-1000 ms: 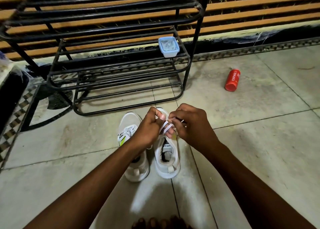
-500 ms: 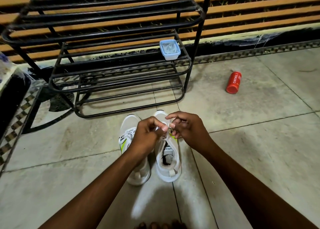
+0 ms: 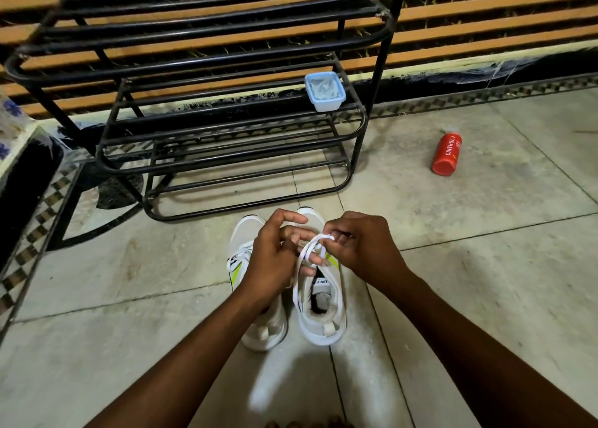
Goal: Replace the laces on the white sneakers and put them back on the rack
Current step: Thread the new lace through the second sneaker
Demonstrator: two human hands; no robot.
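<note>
White sneakers sit side by side on the tiled floor (image 3: pixel 485 282) at the lower middle of the frame, toes toward the black metal rack (image 3: pixel 207 130) — the left sneaker (image 3: pixel 249 233) partly hidden under a forearm, the right sneaker (image 3: pixel 323 314) showing its open collar and heel tab. Above the right one, both hands work a white lace (image 3: pixel 307 253): the left hand (image 3: pixel 275 259) has its fingers curled with the lace looped round them, and the right hand (image 3: pixel 362 249) pinches the top of that loop between thumb and fingertips, so each grip is clenched on the lace. The lace hangs from the hands down along the shoe's inner side. On the rack's middle shelf, at its right end, stands a small pale-blue tub (image 3: pixel 325 91). A red bottle (image 3: pixel 447 154) lies on its side on the floor at the right of the frame, well apart from the shoes. Orange slats (image 3: pixel 485 13) run behind the rack across the top — the rack's shelves hold no shoes.
</note>
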